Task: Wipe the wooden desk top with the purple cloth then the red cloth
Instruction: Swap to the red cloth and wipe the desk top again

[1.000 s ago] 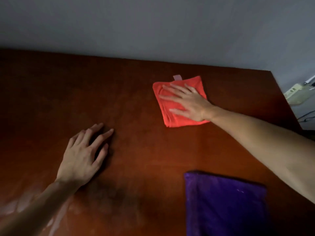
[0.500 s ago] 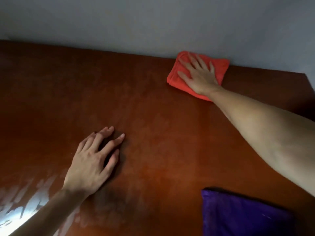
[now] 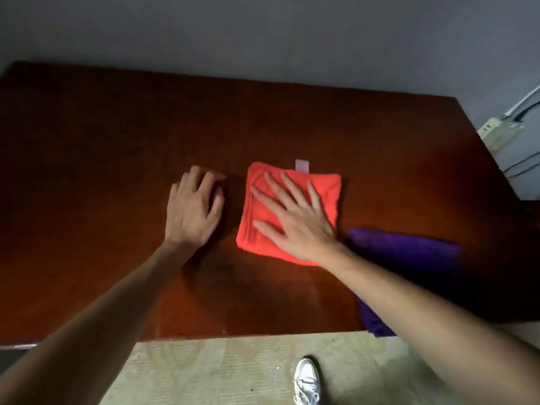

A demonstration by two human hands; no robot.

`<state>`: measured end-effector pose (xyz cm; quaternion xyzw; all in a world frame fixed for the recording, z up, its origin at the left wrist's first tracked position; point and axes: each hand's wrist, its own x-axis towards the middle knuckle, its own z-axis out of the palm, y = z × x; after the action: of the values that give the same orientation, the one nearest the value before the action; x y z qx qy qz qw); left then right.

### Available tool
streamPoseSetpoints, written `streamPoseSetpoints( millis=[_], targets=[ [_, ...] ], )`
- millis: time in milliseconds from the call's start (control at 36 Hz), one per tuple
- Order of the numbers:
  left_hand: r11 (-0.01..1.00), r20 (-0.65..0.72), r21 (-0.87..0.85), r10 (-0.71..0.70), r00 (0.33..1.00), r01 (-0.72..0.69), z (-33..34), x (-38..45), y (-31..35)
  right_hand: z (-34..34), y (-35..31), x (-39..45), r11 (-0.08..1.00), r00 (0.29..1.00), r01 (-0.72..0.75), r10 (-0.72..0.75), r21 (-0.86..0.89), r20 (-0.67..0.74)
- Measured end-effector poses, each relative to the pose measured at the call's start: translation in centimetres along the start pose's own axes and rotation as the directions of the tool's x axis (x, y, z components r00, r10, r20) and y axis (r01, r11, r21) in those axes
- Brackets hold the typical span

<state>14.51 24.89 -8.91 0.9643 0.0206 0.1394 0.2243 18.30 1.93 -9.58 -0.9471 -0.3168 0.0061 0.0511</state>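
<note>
Pulled red cloth (image 3: 292, 213) back from far edge, right hand (image 3: 295, 220) splayed flat on it, left hand (image 3: 193, 211) loosely curled on desk top (image 3: 87, 171); risk: sweeping into purple cloth (image 3: 409, 255) near-right.

We see the wooden desk top (image 3: 102, 147) from above, set against a grey wall (image 3: 263, 33). The right hand (image 3: 295, 220) lies flat on the folded red cloth (image 3: 327, 188), fingers straight and spread, pressing it onto the desk. A pale tag (image 3: 301, 165) projects from the cloth's far edge. The left hand (image 3: 193, 209) rests on the bare wood just beside the cloth, fingers loosely bent, holding nothing. The purple cloth (image 3: 409, 255) lies near the front right corner, partly covered by the right forearm. A white shoe (image 3: 305, 381) stands on the pale floor (image 3: 204, 372) below. Cables and a white socket strip (image 3: 493, 125) sit at the right edge.
</note>
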Motion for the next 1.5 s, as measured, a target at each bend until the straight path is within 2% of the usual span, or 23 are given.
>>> streamPoseSetpoints(
  millis=[111,222,306,417,528,694,889,1167,1278,1361,1417,1500],
  targets=[
    [0.999,0.048,0.027,-0.023,0.999,0.022,-1.1,-1.9,-1.1,-0.2,-4.5,-7.6,0.998,0.998,0.062,-0.062,-0.001,0.020],
    [0.993,0.120,0.122,-0.024,0.993,0.009,-3.1,-3.5,-3.2,-0.3,-5.9,-10.9,0.994,0.992,0.113,-0.113,-0.002,0.050],
    [0.980,0.158,0.195,-0.002,0.987,-0.029,-4.5,-3.7,-5.2,-0.6,-5.1,-10.4,0.981,0.978,0.192,-0.191,-0.001,0.081],
    [0.973,0.210,0.223,0.005,0.978,-0.053,-5.5,-3.1,-7.0,-1.3,-2.3,-7.4,0.927,0.916,0.375,-0.371,0.001,0.152],
    [0.971,0.250,0.225,0.022,0.968,-0.080,-5.1,-3.2,-7.8,-1.3,0.3,-2.0,0.902,0.891,0.431,-0.424,-0.010,0.164],
    [0.980,0.254,0.187,0.021,0.967,-0.070,-4.7,-3.2,-8.0,-1.2,3.8,8.9,0.935,0.924,0.352,-0.342,-0.032,0.169],
    [0.986,0.281,0.150,0.031,0.959,-0.076,-4.7,-2.8,-8.4,-1.6,7.3,20.1,0.939,0.928,0.343,-0.336,-0.020,0.164],
    [0.995,0.274,0.059,0.055,0.960,-0.074,-4.4,-2.2,-8.7,-2.5,9.5,29.8,0.973,0.967,0.228,-0.229,0.020,0.115],
    [0.995,0.257,0.047,0.070,0.964,-0.085,-4.2,-2.3,-9.0,-2.3,9.0,30.0,0.992,0.992,0.116,-0.118,0.051,0.044],
    [0.995,0.242,0.053,0.072,0.968,-0.087,-4.1,-2.4,-9.1,-1.5,8.2,29.8,0.997,0.999,-0.050,0.051,0.057,-0.015],
    [0.995,0.230,0.046,0.072,0.970,-0.085,-4.1,-2.4,-9.1,-1.1,7.2,29.3,0.984,0.987,-0.163,0.163,0.069,-0.007],
    [0.997,0.210,0.016,0.073,0.975,-0.078,-4.1,-2.5,-9.0,-0.9,5.2,27.4,0.968,0.971,-0.238,0.237,0.079,0.022]
  ],
)
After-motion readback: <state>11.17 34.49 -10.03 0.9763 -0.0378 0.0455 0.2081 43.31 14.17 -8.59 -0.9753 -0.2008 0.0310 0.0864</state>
